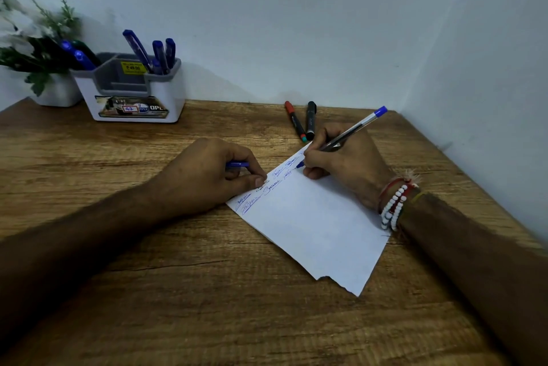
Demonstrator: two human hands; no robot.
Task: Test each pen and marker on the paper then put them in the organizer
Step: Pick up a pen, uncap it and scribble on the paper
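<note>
The brown wood-grain tabletop [178, 291] fills a corner, with pale walls close behind its far edge and along its right edge. Its near half and left side lie bare.

A white sheet of paper [320, 223] lies flat and slantwise, right of the middle. Its near edge is torn ragged, and its far corner reaches almost to two markers. Blue scribbles run in rows along its far left edge.

At the far left, against the back wall, stands a white and grey plastic organizer [173, 95]. Several blue capped pens [160, 54] stand upright in its right compartment. More pens lean in its left one, too blurred to count. Just beside it on the left is a green plant in a white pot [56, 89].

The left hand [204, 175] rests on the tabletop at the paper's left edge. Its fingers [249, 158] are curled round a short blue cap [237, 164], and the thumb presses on the sheet.

The right hand [347, 158], with beaded bracelets [394, 208] at the wrist, lies on the paper's far corner. Its fingers [314, 152] pinch a clear ballpoint pen with a blue end plug [353, 128]. The pen's tip is down on the sheet.

Beyond that hand, a red marker [295, 121] and a black marker [310, 121] lie capped side by side, near the back wall.
</note>
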